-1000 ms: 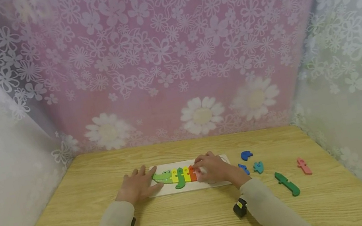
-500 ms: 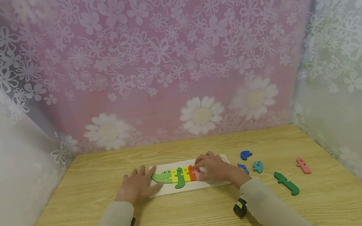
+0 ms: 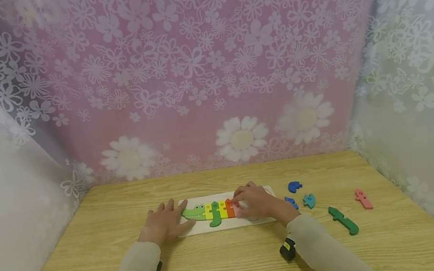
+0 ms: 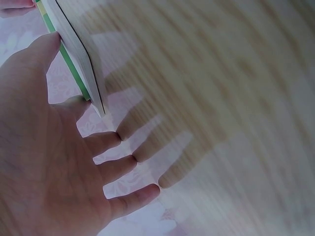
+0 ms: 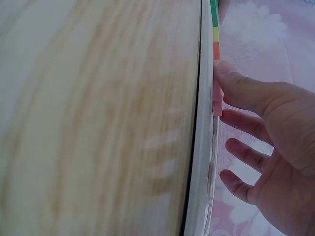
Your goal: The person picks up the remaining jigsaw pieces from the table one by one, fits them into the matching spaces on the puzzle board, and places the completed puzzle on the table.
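A pale wooden puzzle board (image 3: 232, 224) lies on the table, bearing a green crocodile head piece (image 3: 194, 214) and a row of yellow, green, yellow and red pieces. Fingers spread, my left hand (image 3: 163, 223) rests at the board's left end; in the left wrist view its thumb and index finger touch the board and the other fingertips meet the table. My right hand (image 3: 258, 202) is over the board's right half. In the right wrist view its thumb and index finger pinch a pink puzzle piece (image 5: 217, 93) beside the red one, with the other fingers loosely bent.
Right of the board lie loose pieces: a dark blue curved one (image 3: 294, 186), a blue one (image 3: 292, 202) by the right wrist, a light blue one (image 3: 309, 201), a long green one (image 3: 344, 220) and a pink one (image 3: 364, 198). Floral cloth (image 3: 199, 85) hangs behind the table.
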The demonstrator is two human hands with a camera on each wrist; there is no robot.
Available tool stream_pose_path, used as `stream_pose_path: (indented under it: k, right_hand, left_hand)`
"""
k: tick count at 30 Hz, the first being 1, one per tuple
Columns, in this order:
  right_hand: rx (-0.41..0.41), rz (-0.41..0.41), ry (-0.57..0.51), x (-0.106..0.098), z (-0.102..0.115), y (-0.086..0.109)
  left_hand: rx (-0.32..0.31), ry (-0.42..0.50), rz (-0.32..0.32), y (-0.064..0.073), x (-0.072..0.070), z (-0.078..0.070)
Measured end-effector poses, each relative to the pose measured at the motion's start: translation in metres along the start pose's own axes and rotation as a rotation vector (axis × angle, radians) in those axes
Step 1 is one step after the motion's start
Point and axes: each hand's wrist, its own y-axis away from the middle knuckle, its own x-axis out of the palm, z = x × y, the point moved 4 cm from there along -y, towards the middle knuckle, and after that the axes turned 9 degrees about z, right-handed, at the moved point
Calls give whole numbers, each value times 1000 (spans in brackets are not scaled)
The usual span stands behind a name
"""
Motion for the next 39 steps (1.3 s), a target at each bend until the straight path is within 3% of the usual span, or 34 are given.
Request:
stream_pose_path:
  k: [18, 28, 39]
  right_hand:
    - [-13, -50, 32, -23, -9, 19]
    - [-12, -61, 128, -44, -44, 50]
    - [42, -39, 180, -64, -79, 101]
  left_hand:
    - [-1, -33, -13, -1, 3, 0]
    - [2, -28, -15, 0, 2, 1]
    - [3, -25, -15, 0, 1, 1]
